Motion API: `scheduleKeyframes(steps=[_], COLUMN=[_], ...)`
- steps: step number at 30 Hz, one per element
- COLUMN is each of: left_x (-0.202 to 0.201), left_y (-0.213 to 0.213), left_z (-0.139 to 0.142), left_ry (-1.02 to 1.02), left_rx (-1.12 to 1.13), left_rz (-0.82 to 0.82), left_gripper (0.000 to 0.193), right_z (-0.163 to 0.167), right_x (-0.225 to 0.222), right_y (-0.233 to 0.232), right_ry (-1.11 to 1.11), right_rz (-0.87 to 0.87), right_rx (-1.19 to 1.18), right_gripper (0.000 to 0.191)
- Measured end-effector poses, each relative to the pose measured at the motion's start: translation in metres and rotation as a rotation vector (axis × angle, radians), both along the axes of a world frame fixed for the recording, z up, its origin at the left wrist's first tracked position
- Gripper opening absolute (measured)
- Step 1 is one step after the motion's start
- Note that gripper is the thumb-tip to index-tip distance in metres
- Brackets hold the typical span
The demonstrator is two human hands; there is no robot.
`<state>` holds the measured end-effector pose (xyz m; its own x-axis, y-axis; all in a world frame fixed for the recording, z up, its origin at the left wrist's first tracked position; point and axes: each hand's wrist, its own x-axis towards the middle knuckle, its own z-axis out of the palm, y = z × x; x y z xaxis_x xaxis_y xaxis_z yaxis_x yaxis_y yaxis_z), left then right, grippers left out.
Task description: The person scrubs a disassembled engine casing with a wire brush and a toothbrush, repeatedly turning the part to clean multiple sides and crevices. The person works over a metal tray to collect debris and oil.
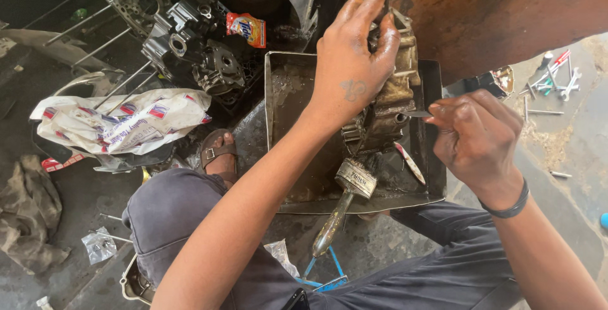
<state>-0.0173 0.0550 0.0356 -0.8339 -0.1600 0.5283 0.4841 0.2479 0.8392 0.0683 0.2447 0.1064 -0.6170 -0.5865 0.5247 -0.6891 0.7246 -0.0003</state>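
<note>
Scraping a grimy engine part over a metal tray

Left hand (pixel 351 69) grips the engine casing (pixel 389 104) standing in the tray (pixel 288 126) at 12 o'clock; right hand (pixel 475 136) fingers pinch a thin blade (pixel 418 114) against it, paintbrush (pixel 345 199) lying at 6.

Soft daylight, dim upper left, sharp throughout.

Bare forearms, no sleeves. Left hand (pixel 350 69) grimy with oil, small dark tattoo on its back. Right hand (pixel 475 138) greasy too; black band (pixel 512 207) round the wrist. Dark grey trousers (pixel 183 221), brown strapped sandal (pixel 218 153).
</note>
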Motion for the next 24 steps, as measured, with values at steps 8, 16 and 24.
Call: scheduleKeyframes(steps=[8,16,24], left_x=[0.000,-0.001,-0.002], left_y=[0.000,0.001,0.003], left_z=[-0.002,-0.005,-0.004], left_ry=[-0.016,0.003,-0.014], left_rx=[0.030,0.028,0.039], left_rz=[0.006,0.011,0.005], left_gripper=[0.047,0.048,0.047], right_z=[0.001,-0.002,-0.010], right_x=[-0.003,-0.010,-0.015], right_y=[-0.008,-0.005,-0.009], right_ry=[0.032,-0.008,0.103], right_rz=[-0.022,-0.015,-0.052], right_rx=[0.046,-0.043,0.054], right_gripper=[0.017,0.019,0.013])
